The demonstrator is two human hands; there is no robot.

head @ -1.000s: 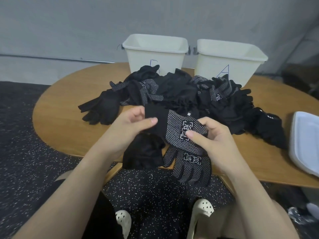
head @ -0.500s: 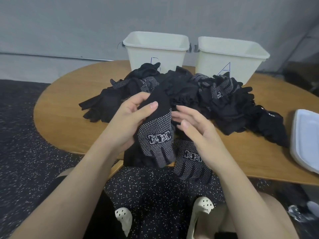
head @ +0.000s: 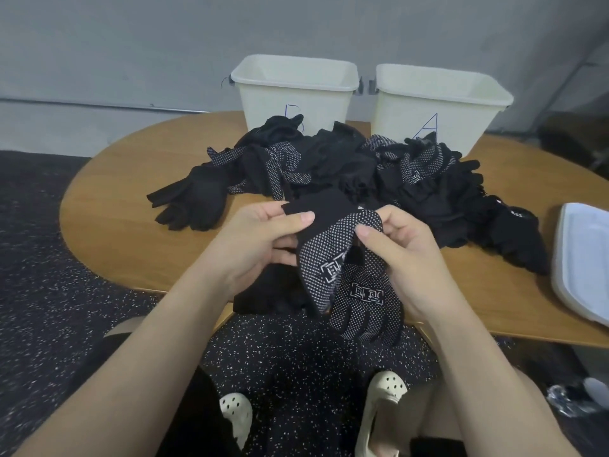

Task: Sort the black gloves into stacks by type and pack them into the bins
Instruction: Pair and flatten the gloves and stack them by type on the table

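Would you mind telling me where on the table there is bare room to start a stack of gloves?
Bare wood shows at the table's left end, between its rim and the plain glove at the pile's edge, and on the right between the glove pile and the white lid. The middle, up to both bins, is crowded, as is the near edge under the hands.

Head camera looks forward-down, close over the table (head: 125,206).
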